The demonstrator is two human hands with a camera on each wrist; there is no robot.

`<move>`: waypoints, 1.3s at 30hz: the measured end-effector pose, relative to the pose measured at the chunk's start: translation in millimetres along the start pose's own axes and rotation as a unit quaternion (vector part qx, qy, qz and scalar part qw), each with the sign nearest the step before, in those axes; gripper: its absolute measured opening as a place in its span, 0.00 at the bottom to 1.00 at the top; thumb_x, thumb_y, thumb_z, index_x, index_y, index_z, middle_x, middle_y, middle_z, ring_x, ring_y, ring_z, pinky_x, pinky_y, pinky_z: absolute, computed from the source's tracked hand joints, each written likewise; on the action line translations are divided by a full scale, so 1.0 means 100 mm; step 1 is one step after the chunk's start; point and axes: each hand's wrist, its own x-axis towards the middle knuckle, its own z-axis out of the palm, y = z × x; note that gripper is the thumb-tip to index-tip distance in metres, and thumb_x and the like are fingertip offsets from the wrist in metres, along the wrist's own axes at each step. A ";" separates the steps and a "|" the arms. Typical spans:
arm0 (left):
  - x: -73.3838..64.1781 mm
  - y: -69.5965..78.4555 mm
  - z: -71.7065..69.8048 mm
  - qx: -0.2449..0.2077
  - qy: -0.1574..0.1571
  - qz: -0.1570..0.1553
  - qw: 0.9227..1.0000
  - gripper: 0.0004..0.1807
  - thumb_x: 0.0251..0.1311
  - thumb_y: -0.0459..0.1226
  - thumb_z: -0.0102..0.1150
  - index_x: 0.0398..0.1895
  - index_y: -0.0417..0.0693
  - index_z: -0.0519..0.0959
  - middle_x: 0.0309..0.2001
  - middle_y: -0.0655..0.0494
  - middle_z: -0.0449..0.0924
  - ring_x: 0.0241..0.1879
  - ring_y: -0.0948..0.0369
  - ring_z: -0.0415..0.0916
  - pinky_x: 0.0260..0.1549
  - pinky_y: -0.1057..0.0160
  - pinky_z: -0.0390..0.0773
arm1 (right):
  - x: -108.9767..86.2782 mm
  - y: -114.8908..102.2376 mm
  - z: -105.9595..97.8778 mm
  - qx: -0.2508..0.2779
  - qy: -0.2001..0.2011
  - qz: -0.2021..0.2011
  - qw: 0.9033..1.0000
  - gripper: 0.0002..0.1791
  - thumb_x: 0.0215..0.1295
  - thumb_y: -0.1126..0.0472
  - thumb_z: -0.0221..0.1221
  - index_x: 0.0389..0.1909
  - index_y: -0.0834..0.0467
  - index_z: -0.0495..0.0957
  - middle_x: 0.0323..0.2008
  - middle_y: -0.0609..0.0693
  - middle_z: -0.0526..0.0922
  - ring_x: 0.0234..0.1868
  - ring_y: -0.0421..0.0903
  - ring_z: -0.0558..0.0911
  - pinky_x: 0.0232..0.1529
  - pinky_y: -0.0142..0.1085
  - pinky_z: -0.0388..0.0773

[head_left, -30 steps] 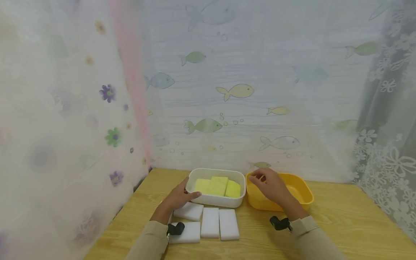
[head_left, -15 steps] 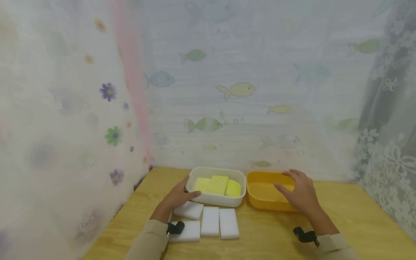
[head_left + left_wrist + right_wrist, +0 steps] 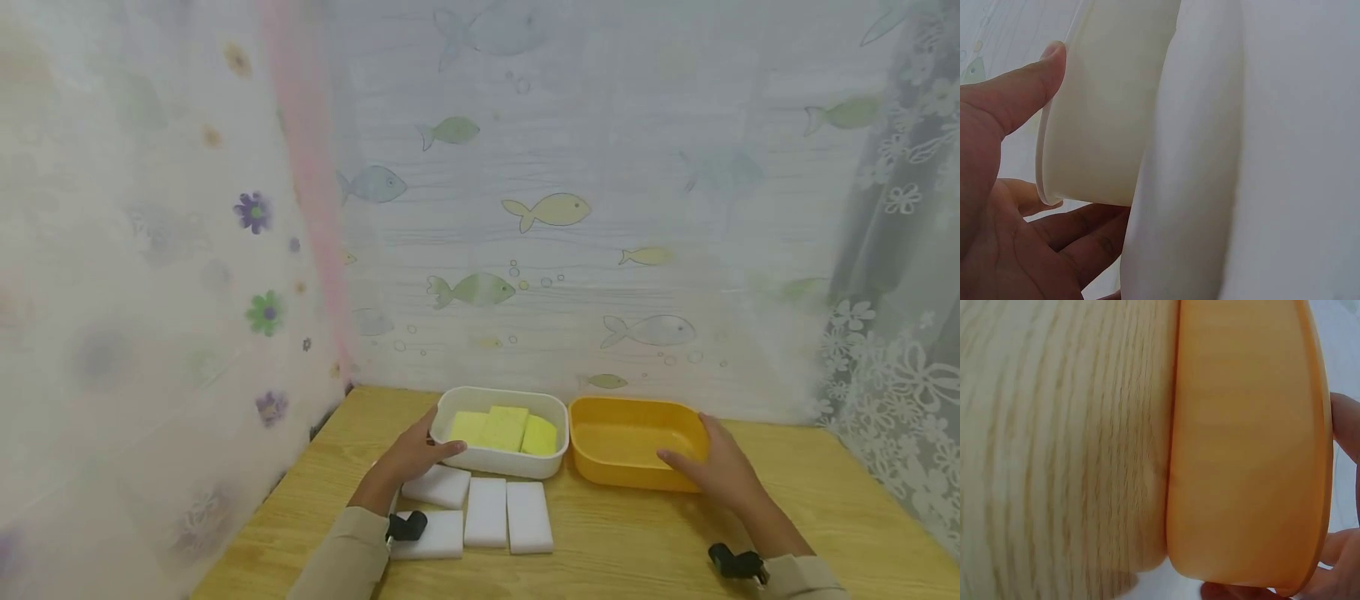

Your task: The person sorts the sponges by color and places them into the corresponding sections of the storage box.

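At the left end of a white plastic tub point(image 3: 504, 463), my left hand point(image 3: 408, 458) holds the corner, thumb at the rim and fingers along the outside. Yellow sponges point(image 3: 504, 428) lie inside that tub. My right hand point(image 3: 723, 468) grips the right end of an orange-yellow tub point(image 3: 626, 475), its thumb by the front rim and its fingers round the end. The inside of this tub shows only its bare bottom. In the left wrist view, the thumb touches the rim of the white tub point(image 3: 1104, 112). The right wrist view has fingers at the rim of the orange-yellow tub point(image 3: 1244, 444).
Several white sponge blocks point(image 3: 486, 512) lie on the wooden table point(image 3: 615, 542) before the white tub, partly behind my left wrist. The tubs stand side by side. A fish-patterned curtain point(image 3: 555, 292) hangs behind the table, and a flowered one point(image 3: 165, 333) at the left.
My right hand has moved right, from over the left part of the orange-yellow tub to its right end, where it now takes hold. The left hand and both tubs stay in place.
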 end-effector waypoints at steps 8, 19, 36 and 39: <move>-0.01 0.02 0.00 0.012 0.002 -0.008 1.000 0.56 0.63 0.60 0.67 0.86 0.56 0.45 0.70 0.43 0.73 0.63 0.47 0.76 0.56 0.41 0.78 | -0.05 0.02 0.01 0.015 -0.019 -0.002 1.000 0.66 0.69 0.31 0.59 0.80 0.73 0.33 0.77 0.81 0.40 0.73 0.83 0.49 0.64 0.77 0.55; 0.02 0.01 -0.01 0.012 0.002 0.014 1.000 0.53 0.62 0.59 0.69 0.84 0.56 0.51 0.68 0.43 0.75 0.61 0.46 0.78 0.50 0.43 0.80 | -0.06 0.05 0.02 0.045 -0.029 -0.029 0.998 0.64 0.73 0.35 0.58 0.79 0.73 0.28 0.76 0.80 0.25 0.74 0.84 0.37 0.64 0.80 0.45; -0.54 -0.35 -0.79 0.120 -0.016 -0.049 0.991 0.45 0.64 0.52 0.71 0.75 0.35 0.66 0.72 0.31 0.68 0.66 0.34 0.72 0.57 0.40 0.79 | -0.12 0.01 0.07 -0.008 -0.029 -0.030 0.999 0.65 0.72 0.31 0.54 0.80 0.71 0.27 0.77 0.80 0.24 0.72 0.87 0.44 0.61 0.81 0.52; -0.63 -0.42 -0.88 0.110 -0.029 -0.044 0.993 0.44 0.60 0.48 0.75 0.73 0.34 0.69 0.70 0.31 0.71 0.63 0.35 0.75 0.54 0.42 0.80 | -0.13 0.00 0.07 -0.007 -0.034 -0.022 0.999 0.65 0.72 0.30 0.55 0.80 0.71 0.26 0.76 0.79 0.24 0.72 0.86 0.43 0.62 0.80 0.51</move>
